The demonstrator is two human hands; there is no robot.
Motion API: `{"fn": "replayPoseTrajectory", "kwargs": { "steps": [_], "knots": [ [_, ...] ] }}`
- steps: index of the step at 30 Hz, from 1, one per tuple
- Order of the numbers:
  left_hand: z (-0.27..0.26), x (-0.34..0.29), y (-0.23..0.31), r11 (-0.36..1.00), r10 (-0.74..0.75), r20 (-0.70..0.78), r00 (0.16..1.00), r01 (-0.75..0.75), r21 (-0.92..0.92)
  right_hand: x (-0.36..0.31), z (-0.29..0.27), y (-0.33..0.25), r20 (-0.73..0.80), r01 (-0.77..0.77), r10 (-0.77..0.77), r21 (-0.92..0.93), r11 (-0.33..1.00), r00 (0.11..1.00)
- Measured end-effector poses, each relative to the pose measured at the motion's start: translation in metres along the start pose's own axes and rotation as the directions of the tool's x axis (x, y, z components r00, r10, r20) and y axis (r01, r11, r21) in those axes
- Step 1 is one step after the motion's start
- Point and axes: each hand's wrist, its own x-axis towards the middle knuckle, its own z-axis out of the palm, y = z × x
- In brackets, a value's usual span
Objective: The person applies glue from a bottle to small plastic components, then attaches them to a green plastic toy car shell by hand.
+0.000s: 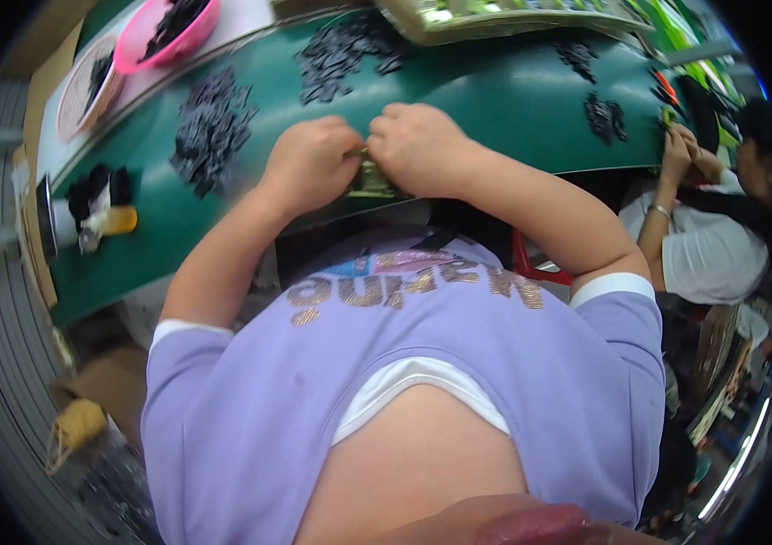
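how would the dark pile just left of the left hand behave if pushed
The dark pile would likely spread rather than move as one, being many loose small pieces. Each piece looks flat and small, so probably light. The green tabletop looks smooth, so sliding seems easy.

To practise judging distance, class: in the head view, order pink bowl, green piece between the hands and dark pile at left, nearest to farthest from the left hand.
From the left hand:
1. Green piece, between the hands.
2. Dark pile, left.
3. Pink bowl, upper left.
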Motion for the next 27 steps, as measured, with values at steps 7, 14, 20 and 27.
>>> {"fn": "replayPoseTrajectory", "kwargs": {
  "steps": [7, 14, 20, 27],
  "knots": [
    [0.007, 0.007, 0.008, 0.992, -0.118, -0.141, 0.983, 0.109, -0.071, -0.017, -0.005, 0.017, -0.063, -0.279, 0.297, 0.200, 0.939, 0.953],
    [0.004, -0.012, 0.017, 0.982, -0.063, -0.191, 0.980, 0.026, -0.187, -0.124, -0.027, 0.153, -0.171, -0.767, 0.906, 0.486, 0.419, 0.386],
    [0.021, -0.019, 0.016, 0.994, 0.013, -0.268, 0.963, -0.041, -0.097, -0.197, -0.025, 0.277, -0.233, -0.992, 0.972, 0.118, 0.047, 0.019],
    [0.021, -0.018, 0.016, 0.998, -0.019, -0.305, 0.952, -0.002, -0.068, -0.194, -0.020, 0.301, -0.188, -0.963, 0.957, -0.193, 0.187, 0.223]
  ]
}}
